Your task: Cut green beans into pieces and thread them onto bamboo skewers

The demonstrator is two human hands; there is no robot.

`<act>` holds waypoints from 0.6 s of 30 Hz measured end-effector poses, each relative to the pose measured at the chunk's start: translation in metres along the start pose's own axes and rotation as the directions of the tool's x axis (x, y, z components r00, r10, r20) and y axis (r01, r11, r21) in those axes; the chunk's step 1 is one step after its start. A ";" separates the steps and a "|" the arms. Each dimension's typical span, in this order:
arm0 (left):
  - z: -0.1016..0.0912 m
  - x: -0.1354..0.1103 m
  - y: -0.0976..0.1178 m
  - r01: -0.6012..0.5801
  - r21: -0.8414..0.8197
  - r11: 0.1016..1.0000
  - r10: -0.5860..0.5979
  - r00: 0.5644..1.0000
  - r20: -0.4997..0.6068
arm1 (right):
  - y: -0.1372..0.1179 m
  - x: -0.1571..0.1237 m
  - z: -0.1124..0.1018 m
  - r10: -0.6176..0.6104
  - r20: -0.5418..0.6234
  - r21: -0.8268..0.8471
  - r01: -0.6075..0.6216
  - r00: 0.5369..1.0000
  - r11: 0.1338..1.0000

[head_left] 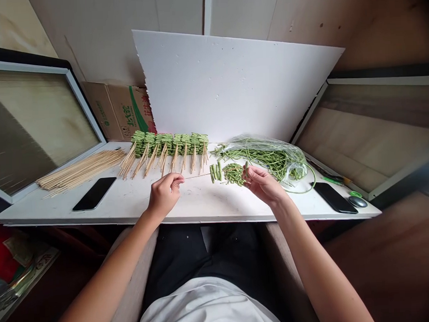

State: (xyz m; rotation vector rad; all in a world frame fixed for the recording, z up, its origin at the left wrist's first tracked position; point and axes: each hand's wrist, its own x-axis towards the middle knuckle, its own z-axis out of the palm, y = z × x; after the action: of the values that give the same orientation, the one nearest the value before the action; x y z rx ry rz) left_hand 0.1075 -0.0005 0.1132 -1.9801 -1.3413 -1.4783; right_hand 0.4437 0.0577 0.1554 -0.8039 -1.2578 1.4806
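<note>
White tabletop (202,206) below me: my left hand (164,193) pinches one end of a thin pale bamboo skewer (197,176), which I judge light and snappable; my right hand (262,183) pinches a short green bean piece (246,169).

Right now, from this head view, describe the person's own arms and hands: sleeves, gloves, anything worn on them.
The left hand and the right hand are bare: no gloves, and no ring, watch or band shows. The left forearm and right forearm are uncovered to the frame's edge, with no sleeve in sight. The only clothing visible is a white shirt and dark trousers.
</note>
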 end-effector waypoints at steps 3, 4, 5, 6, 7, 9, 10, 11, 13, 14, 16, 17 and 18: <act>-0.001 0.001 0.005 0.004 0.023 1.000 -0.004 1.000 -0.019 | 0.006 0.001 0.003 0.003 0.010 0.124 -0.004 1.000 0.992; -0.002 0.001 0.006 0.002 0.027 1.000 -0.001 1.000 -0.024 | 0.009 0.002 0.004 0.005 0.006 0.143 -0.006 1.000 0.990; -0.002 0.002 0.008 -0.002 0.029 1.000 0.003 1.000 -0.028 | 0.011 0.002 0.005 0.007 0.004 0.158 -0.007 1.000 0.987; -0.002 0.002 0.009 -0.007 0.031 1.000 0.008 0.999 -0.032 | 0.013 0.002 0.006 0.007 0.006 0.176 -0.008 1.000 0.984; -0.003 0.003 0.010 -0.011 0.033 0.999 0.012 0.999 -0.034 | 0.014 0.002 0.007 0.007 0.016 0.196 -0.010 1.000 0.981; -0.003 0.003 0.012 -0.018 0.038 0.999 0.019 0.999 -0.033 | 0.016 0.001 0.009 0.000 0.046 0.232 -0.010 0.999 0.973; -0.003 0.003 0.013 -0.023 0.039 0.999 0.024 0.999 -0.034 | 0.016 0.000 0.010 -0.006 0.057 0.240 -0.008 0.998 0.971; -0.003 0.003 0.014 -0.030 0.038 0.999 0.031 0.999 -0.035 | 0.016 0.000 0.011 -0.010 0.062 0.238 -0.005 0.998 0.971; -0.003 0.004 0.015 -0.048 0.034 0.998 0.049 0.998 -0.041 | 0.015 -0.001 0.012 -0.012 0.051 0.197 0.002 0.999 0.980; -0.003 0.004 0.015 -0.058 0.030 0.998 0.059 0.997 -0.047 | 0.014 -0.001 0.012 -0.011 0.037 0.166 0.005 0.999 0.986; -0.003 0.004 0.015 -0.072 0.028 0.997 0.074 0.996 -0.056 | 0.014 -0.001 0.013 -0.011 0.009 0.109 0.010 1.000 0.994; -0.003 0.004 0.015 -0.076 0.029 0.997 0.077 0.995 -0.059 | 0.014 -0.001 0.013 -0.015 0.000 0.094 0.015 1.000 0.995; -0.003 0.004 0.016 -0.078 0.031 0.997 0.079 0.995 -0.061 | 0.014 -0.001 0.013 -0.019 -0.002 0.094 0.019 1.000 0.995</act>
State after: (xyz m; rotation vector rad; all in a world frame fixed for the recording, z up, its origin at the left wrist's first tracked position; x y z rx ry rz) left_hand 0.1187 -0.0087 0.1215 -1.9305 -1.2378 -1.4643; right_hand 0.4284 0.0531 0.1453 -0.7287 -1.1832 1.5118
